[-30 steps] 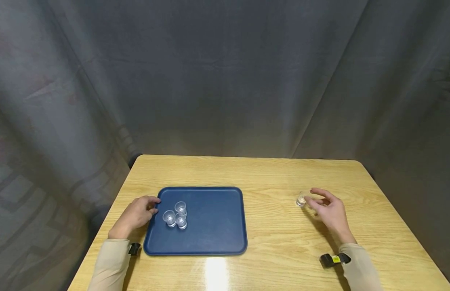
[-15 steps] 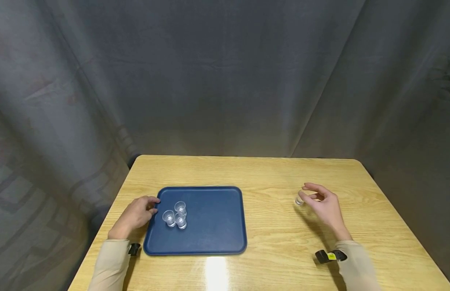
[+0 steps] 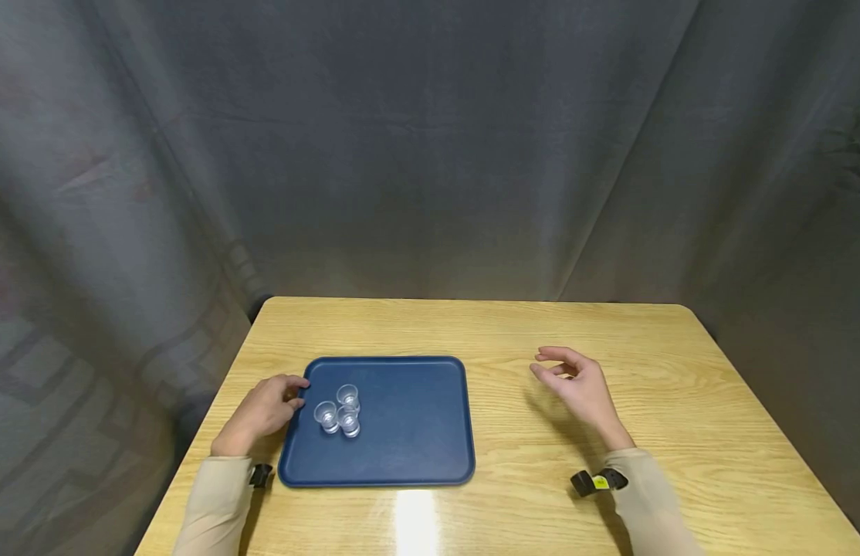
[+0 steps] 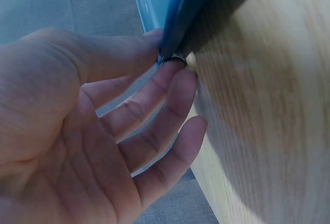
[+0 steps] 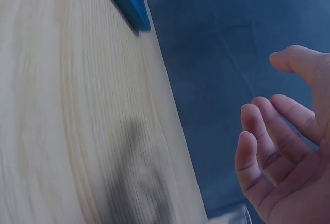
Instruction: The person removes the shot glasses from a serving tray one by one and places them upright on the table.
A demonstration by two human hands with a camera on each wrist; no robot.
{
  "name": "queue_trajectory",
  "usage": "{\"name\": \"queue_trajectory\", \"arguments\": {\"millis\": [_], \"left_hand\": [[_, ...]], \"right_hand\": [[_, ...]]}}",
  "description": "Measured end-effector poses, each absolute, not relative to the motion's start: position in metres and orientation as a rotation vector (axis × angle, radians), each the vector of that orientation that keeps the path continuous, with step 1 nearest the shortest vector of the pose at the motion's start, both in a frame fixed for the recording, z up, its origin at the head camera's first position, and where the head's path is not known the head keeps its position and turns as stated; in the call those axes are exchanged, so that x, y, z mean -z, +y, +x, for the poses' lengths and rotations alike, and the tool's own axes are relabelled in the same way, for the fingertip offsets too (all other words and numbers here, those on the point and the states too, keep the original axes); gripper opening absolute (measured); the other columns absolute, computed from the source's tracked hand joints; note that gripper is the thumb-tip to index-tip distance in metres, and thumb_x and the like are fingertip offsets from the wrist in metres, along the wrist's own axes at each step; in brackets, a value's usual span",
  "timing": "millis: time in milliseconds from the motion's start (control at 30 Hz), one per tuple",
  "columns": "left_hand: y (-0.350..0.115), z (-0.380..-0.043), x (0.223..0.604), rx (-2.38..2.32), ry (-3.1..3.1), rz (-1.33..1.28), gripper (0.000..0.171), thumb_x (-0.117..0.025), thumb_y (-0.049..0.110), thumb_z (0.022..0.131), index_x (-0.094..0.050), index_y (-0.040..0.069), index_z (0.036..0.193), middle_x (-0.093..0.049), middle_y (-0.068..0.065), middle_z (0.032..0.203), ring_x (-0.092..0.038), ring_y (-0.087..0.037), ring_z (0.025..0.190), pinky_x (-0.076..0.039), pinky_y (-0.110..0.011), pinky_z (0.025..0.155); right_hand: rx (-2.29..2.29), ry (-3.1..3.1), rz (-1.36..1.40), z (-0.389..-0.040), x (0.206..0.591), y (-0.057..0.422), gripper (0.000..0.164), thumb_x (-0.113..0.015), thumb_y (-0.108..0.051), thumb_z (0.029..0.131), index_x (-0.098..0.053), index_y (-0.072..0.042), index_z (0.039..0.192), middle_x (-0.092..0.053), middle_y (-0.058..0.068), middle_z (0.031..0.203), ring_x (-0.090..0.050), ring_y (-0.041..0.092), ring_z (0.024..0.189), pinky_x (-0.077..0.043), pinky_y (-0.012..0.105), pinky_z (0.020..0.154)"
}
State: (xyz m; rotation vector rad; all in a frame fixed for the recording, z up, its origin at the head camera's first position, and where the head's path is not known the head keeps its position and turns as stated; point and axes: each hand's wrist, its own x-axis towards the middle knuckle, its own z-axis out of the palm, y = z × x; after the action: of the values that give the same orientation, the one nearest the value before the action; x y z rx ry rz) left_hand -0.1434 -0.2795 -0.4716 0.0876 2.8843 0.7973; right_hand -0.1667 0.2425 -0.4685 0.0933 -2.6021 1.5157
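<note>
The left hand point(image 3: 266, 409) is at the left side of a dark blue tray point(image 3: 412, 421); in the left wrist view its thumb and fingertips meet at the tray's rim point(image 4: 178, 15). Three small clear shot glasses stand close together on the tray: a rear glass point(image 3: 347, 395), a left glass point(image 3: 326, 417) and a front glass point(image 3: 349, 422). To the right of the tray, the right hand point(image 3: 572, 390) hovers over the table, thumb and fingers apart with nothing between them. Part of another clear glass point(image 5: 238, 217) shows at the right wrist view's bottom edge; the hand hides it from the head view.
A light wooden table point(image 3: 513, 463) with rounded far corners carries everything. Behind and on both sides hangs a dark grey curtain point(image 3: 416, 154). A black band with a yellow label point(image 3: 600, 482) is around the right wrist; another black band point(image 3: 261, 475) is on the left.
The right hand was beside the single glass on the right and has moved left past it; that glass is now out of sight in the head view. The left hand has stayed put.
</note>
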Motion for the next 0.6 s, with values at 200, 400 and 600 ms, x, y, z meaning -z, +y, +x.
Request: {"name": "queue_trajectory", "arguments": {"millis": [200,400,600], "left_hand": [[-0.279,-0.144,0.473,-0.812,2.872,0.07,0.035,-0.067,0.001,0.099,-0.068,-0.006,0.134,-0.071,-0.029,0.127,-0.07,-0.04,0.112,-0.057,-0.055,0.096],[-0.278,-0.145,0.473,-0.817,2.862,0.063,0.035,-0.066,0.002,0.1,-0.068,-0.006,0.134,-0.071,-0.029,0.126,-0.07,-0.038,0.111,-0.058,-0.055,0.095],[-0.279,-0.144,0.474,-0.802,2.876,0.068,0.035,-0.067,0.003,0.099,-0.069,-0.005,0.133,-0.073,-0.026,0.121,-0.07,-0.036,0.107,-0.057,-0.054,0.093]], "right_hand": [[-1.526,-2.631,0.151,-0.169,0.47,0.22,0.039,-0.081,-0.027,0.096,-0.075,-0.007,0.129,-0.078,0.014,0.122,-0.07,0.011,0.09,-0.055,0.025,0.068],[-1.579,-2.629,0.211,-0.169,0.472,0.193,0.035,-0.083,-0.021,0.094,-0.076,-0.006,0.124,-0.078,0.013,0.118,-0.07,0.013,0.089,-0.056,0.024,0.07],[-1.694,-2.632,0.255,-0.17,0.471,0.163,0.036,-0.085,-0.018,0.091,-0.077,-0.004,0.124,-0.079,0.012,0.117,-0.071,0.016,0.089,-0.057,0.024,0.069]]}}
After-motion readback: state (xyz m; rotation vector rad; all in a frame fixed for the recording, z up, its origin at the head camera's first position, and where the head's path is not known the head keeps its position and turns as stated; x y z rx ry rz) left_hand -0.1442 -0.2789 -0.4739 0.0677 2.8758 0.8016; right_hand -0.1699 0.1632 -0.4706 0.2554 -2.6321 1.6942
